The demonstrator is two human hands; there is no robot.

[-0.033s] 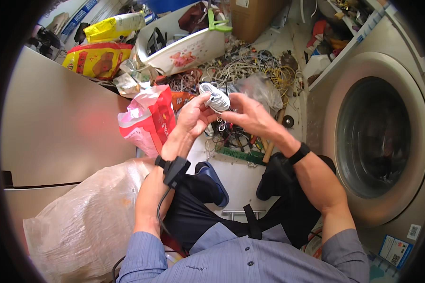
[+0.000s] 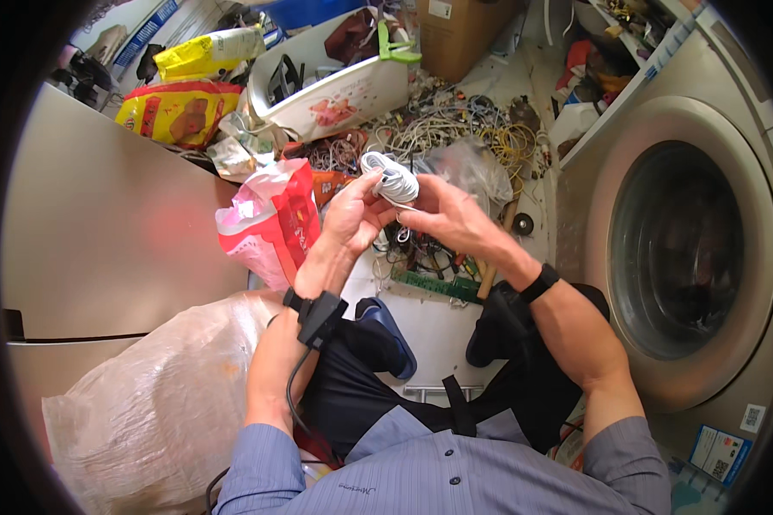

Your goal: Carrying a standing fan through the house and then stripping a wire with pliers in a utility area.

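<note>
A bundled coil of white cable (image 2: 390,178) is held up over the cluttered floor, between my two hands. My left hand (image 2: 353,215) grips its lower left side, with thumb and fingers around it. At the coil's right side is my right hand (image 2: 447,215), its fingertips against the bundle and its thumb beside a strand hanging below. A small loop of white cable dangles under the coil. Just left of my left hand stands a red and white plastic bag (image 2: 294,215), partly see-through.
Tangled cables (image 2: 455,120) cover the floor ahead, with a green circuit board (image 2: 429,281) nearer my feet. Behind stands a white bin (image 2: 352,94) beside a cardboard box (image 2: 459,43). A washing machine (image 2: 601,249) flanks the right; a large plastic sack (image 2: 163,403) lies left.
My right hand has shifted slightly left, closer against the coil. The coil and my left hand stay almost in place.
</note>
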